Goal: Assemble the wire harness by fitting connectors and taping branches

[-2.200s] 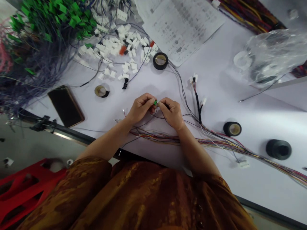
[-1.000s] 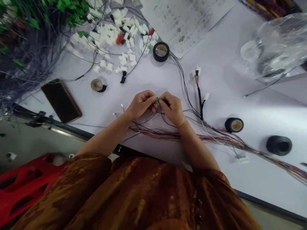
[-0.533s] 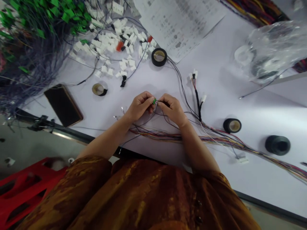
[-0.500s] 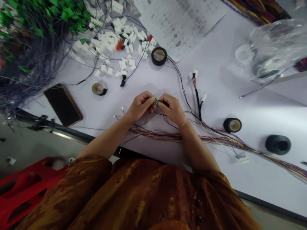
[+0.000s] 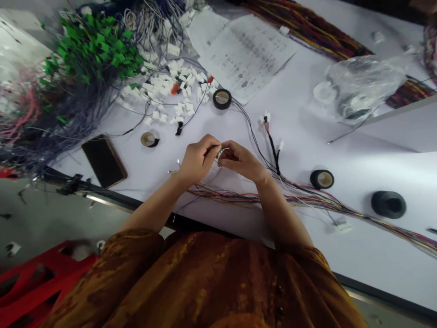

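Dim-ish, flat overhead light; source not in frame. Counter (image 5: 382,177) brightest at right, slightly washed out. Glare on bag (image 5: 362,86), upper right. Shadows soft, short, e.g. by tape roll (image 5: 322,179). Wires (image 5: 78,123) at upper left dark and soft. Floor (image 5: 41,218) at lower left dim. Wide-angle bend at edges. Left hand (image 5: 198,159), right hand (image 5: 241,161) slightly soft; connector (image 5: 221,151) too small to resolve.

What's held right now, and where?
Left hand pinches a small connector by its body; right hand's fingertips seem to hold thin wires beside it.
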`<state>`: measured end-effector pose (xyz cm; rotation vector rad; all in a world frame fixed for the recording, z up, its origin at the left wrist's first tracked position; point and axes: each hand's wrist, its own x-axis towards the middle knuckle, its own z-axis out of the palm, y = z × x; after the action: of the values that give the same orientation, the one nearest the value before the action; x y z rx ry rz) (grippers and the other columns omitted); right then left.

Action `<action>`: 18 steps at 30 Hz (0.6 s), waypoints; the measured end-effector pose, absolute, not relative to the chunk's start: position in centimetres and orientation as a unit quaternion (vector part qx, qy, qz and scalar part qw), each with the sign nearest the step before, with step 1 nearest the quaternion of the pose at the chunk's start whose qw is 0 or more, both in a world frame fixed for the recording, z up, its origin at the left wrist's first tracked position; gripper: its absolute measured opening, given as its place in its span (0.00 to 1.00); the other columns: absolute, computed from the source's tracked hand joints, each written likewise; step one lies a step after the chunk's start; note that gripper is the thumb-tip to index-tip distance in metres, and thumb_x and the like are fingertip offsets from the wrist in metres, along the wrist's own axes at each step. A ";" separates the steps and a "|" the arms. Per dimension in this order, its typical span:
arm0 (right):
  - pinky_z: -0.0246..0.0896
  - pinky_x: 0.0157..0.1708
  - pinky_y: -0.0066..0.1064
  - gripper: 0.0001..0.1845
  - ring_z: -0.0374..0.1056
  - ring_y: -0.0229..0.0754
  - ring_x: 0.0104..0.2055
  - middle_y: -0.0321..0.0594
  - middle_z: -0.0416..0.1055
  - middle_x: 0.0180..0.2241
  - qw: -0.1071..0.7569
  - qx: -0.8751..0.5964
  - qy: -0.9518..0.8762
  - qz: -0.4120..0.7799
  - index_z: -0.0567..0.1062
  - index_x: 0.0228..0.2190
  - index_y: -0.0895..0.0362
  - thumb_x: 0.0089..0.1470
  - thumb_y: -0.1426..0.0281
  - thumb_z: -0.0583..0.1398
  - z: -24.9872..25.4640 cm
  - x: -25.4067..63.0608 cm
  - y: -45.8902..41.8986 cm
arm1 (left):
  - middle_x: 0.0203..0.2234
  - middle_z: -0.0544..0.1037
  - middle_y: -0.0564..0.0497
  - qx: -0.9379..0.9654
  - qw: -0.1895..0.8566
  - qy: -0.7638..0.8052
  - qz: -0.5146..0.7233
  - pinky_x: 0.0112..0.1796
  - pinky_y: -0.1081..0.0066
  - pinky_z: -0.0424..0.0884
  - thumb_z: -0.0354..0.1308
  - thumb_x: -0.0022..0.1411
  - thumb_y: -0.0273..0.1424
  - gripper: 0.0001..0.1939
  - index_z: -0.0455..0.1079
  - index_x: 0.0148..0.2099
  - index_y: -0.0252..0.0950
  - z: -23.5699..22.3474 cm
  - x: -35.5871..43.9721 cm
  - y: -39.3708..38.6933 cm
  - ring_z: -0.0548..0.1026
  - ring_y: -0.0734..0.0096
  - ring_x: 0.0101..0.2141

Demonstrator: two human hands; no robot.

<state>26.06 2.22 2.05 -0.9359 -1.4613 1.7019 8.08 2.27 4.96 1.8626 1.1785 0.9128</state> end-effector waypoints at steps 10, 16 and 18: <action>0.61 0.37 0.33 0.18 0.67 0.39 0.30 0.38 0.72 0.27 0.282 -0.569 -0.693 0.341 0.77 0.45 0.60 0.63 0.72 0.50 6.0 31.4 -4.2 | 0.23 0.77 0.55 0.702 0.360 0.454 0.414 0.25 0.79 0.69 0.57 0.66 0.29 0.04 0.69 0.37 0.36 10.7 7.5 2.3 0.74 0.80 0.22; 0.59 0.58 0.48 0.23 0.66 0.53 0.57 0.55 0.71 0.56 0.359 -0.616 -0.682 0.163 0.76 0.51 0.62 0.59 0.74 0.50 5.0 34.4 -10.0 | 0.22 0.76 0.53 0.578 0.497 0.473 0.442 0.20 0.79 0.68 0.61 0.64 0.30 0.07 0.68 0.34 0.34 8.0 7.2 2.5 0.73 0.78 0.18; 0.67 0.49 0.44 0.18 0.72 0.48 0.46 0.49 0.76 0.42 0.407 -0.620 -0.625 0.243 0.78 0.47 0.58 0.62 0.69 0.52 5.9 35.6 -11.7 | 0.20 0.74 0.54 0.518 0.545 0.478 0.454 0.18 0.80 0.65 0.63 0.62 0.30 0.08 0.68 0.32 0.34 6.7 7.2 2.6 0.69 0.81 0.17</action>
<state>35.57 -11.67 5.86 -1.5631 -1.5753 0.6125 7.15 2.64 6.73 1.2279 1.1350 1.0773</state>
